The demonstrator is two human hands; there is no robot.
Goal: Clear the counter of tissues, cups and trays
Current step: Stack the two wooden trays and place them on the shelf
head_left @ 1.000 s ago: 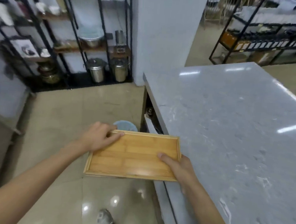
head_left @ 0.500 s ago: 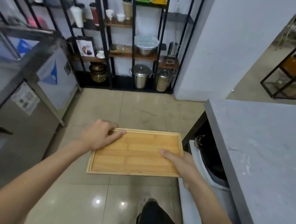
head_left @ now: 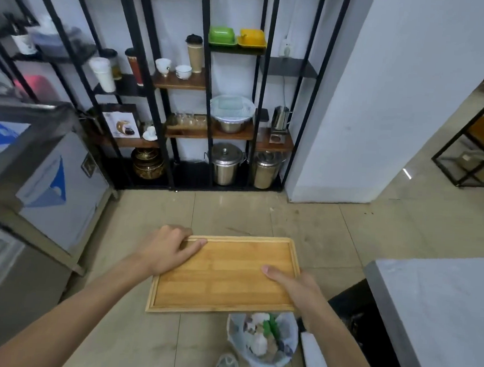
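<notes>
I carry a flat bamboo tray [head_left: 229, 271] level over the tiled floor, with nothing on it. My left hand [head_left: 167, 249] grips its far left corner, thumb on top of the rim. Its right edge sits in my right hand [head_left: 293, 287], thumb lying on the tray's inner surface. The grey stone counter [head_left: 438, 309] shows only as a corner at the lower right, away from the tray.
A lined waste bin [head_left: 263, 339] with rubbish stands on the floor just below the tray. Ahead is a black metal shelf rack [head_left: 212, 95] with pots, cups and bowls. A steel fridge unit [head_left: 34, 183] fills the left side; a white pillar [head_left: 369, 106] rises on the right.
I have turned left and away from the counter with the tray in both hands. The counter slid out to the right; the shelf rack and the waste bin came into view.
</notes>
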